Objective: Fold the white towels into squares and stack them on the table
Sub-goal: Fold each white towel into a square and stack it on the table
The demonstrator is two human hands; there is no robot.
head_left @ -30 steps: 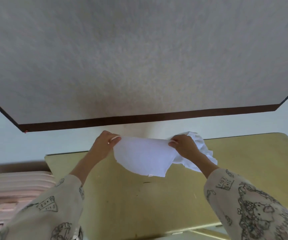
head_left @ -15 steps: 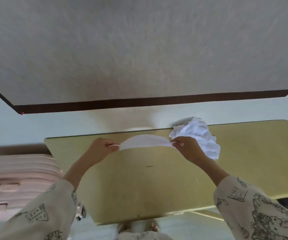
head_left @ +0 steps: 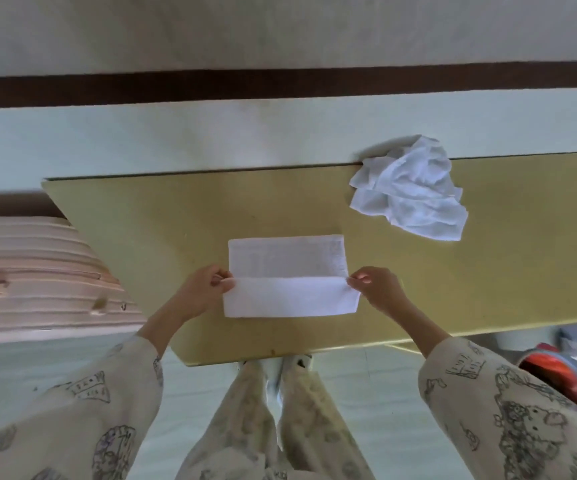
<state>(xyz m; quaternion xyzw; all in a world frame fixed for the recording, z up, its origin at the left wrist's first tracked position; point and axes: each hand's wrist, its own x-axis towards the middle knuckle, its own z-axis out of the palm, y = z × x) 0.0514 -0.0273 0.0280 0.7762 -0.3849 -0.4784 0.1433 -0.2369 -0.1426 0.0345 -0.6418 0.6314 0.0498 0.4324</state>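
a white towel (head_left: pixel 289 275) is lying flat on the yellow table (head_left: pixel 162 216). the left hand (head_left: pixel 199 295) and right hand (head_left: pixel 379 291) are pinching the corners of its near flap. a crumpled towel (head_left: pixel 408 188) is sitting well apart, at the far edge.

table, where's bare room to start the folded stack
The table is bare left of the flat towel, out to its left edge, and at the right below the crumpled towel. The middle is crowded: left hand and right hand pinch the flat towel.
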